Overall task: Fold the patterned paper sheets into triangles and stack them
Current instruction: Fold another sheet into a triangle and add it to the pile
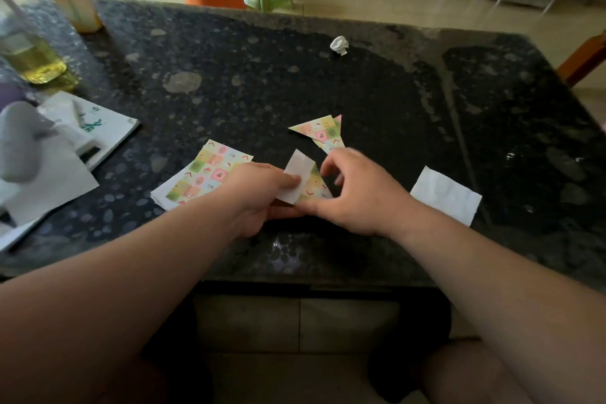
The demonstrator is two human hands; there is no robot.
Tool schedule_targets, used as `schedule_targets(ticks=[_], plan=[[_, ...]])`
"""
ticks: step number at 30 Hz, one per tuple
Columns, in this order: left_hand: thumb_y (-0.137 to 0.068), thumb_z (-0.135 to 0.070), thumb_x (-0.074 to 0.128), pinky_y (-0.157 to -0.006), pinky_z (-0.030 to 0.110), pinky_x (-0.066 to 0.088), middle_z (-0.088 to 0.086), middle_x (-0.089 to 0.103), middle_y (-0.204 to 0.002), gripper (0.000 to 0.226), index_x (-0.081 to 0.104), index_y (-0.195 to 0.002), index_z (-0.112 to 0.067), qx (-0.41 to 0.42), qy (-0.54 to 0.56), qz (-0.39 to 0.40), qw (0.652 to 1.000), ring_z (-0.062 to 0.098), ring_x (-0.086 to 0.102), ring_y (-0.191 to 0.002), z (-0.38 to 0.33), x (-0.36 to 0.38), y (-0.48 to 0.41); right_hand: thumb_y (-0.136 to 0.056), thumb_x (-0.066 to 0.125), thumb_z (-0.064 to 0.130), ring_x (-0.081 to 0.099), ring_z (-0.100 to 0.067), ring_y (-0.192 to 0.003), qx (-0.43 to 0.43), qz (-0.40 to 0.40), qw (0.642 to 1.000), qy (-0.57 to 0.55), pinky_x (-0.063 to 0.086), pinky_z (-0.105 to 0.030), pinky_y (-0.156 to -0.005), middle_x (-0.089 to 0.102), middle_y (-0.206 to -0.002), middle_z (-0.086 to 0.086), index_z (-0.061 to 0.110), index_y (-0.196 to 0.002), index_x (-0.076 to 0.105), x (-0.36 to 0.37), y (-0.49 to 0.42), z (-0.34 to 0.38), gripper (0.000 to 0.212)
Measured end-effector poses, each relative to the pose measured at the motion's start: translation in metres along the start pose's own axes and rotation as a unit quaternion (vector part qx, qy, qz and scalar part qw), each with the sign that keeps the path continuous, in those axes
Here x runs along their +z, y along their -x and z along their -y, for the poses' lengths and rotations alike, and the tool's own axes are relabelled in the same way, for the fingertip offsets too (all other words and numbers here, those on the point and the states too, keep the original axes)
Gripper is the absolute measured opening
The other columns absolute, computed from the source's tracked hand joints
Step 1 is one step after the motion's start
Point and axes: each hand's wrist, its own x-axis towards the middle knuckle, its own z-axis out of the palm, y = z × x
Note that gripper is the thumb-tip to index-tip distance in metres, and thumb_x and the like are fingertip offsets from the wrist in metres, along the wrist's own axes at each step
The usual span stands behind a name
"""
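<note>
Patterned paper sheets (200,177) lie in a loose unfolded stack on the dark stone table (377,92), just left of the work. The left hand (259,193) reaches in over the stack's near-right corner, its thumb pressed down on the white flap of the half-folded sheet (305,185) and its fingers under it, so it pinches the paper. That flap's long axis runs from near-left up and away, tilted a little to the right. The printed part of the sheet spreads rightward from it, toward the other hand.

Directly beyond the sheet, close but apart from it, the folded triangles (324,133) sit as a small overlapping pile. The right hand (357,193) holds the sheet's right side — thumb along the near edge, fingers curled over the corner, index lifted. It appears to pinch, though the contact underneath is hidden.

The fold looks unfinished. Once it is creased, the pile lies straight ahead and nearer the right hand's fingertips, so that hand is probably the one to carry it over. A plain white square (446,195) lies further right — untouched.
</note>
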Motion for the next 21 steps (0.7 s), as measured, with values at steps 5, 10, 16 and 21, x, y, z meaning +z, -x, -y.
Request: schedule_targets(ticks=[5, 10, 16, 21], plan=[[-0.096, 0.003, 0.062, -0.058, 0.043, 0.064, 0.022, 0.076, -0.094, 0.011, 0.058, -0.105, -0.002, -0.018, 0.053, 0.039, 0.998, 0.033, 0.077, -0.077, 0.001, -0.001, 0.002, -0.075, 0.075, 0.068, 0.056, -0.011, -0.091, -0.012, 0.005, 0.998, 0.065, 0.051, -0.034, -0.076, 0.054, -0.102, 0.013, 0.031, -0.104, 0.055, 0.013, -0.002, -0.005, 0.052], [-0.095, 0.006, 0.061, -0.073, 0.044, 0.064, 0.024, 0.075, -0.105, 0.027, 0.061, -0.122, 0.004, -0.027, 0.037, 0.07, 0.996, 0.032, 0.076, -0.087, 0.004, -0.005, 0.0, -0.075, 0.082, 0.06, 0.06, -0.006, -0.093, -0.001, 0.024, 0.999, -0.03, 0.053, -0.029, -0.08, 0.064, -0.106, 0.013, 0.032, -0.109, 0.062, 0.008, -0.002, -0.014, 0.048], [-0.092, 0.014, 0.059, -0.072, 0.046, 0.064, 0.028, 0.072, -0.109, 0.032, 0.06, -0.123, 0.005, -0.041, 0.058, 0.094, 0.993, 0.039, 0.075, -0.094, 0.002, -0.006, 0.002, -0.073, 0.085, 0.058, 0.063, -0.006, -0.103, 0.001, 0.037, 0.999, -0.024, 0.057, -0.033, -0.094, 0.066, -0.117, 0.014, 0.031, -0.122, 0.065, 0.003, -0.005, -0.015, 0.059], [-0.09, 0.013, 0.062, -0.066, 0.041, 0.064, 0.025, 0.072, -0.113, 0.036, 0.06, -0.123, 0.0, -0.041, 0.034, 0.085, 0.995, 0.036, 0.075, -0.094, 0.003, -0.005, 0.0, -0.069, 0.087, 0.06, 0.063, -0.004, -0.104, -0.015, 0.032, 0.998, -0.046, 0.057, -0.03, -0.092, 0.066, -0.118, 0.015, 0.032, -0.127, 0.064, 0.003, -0.003, -0.015, 0.068]])
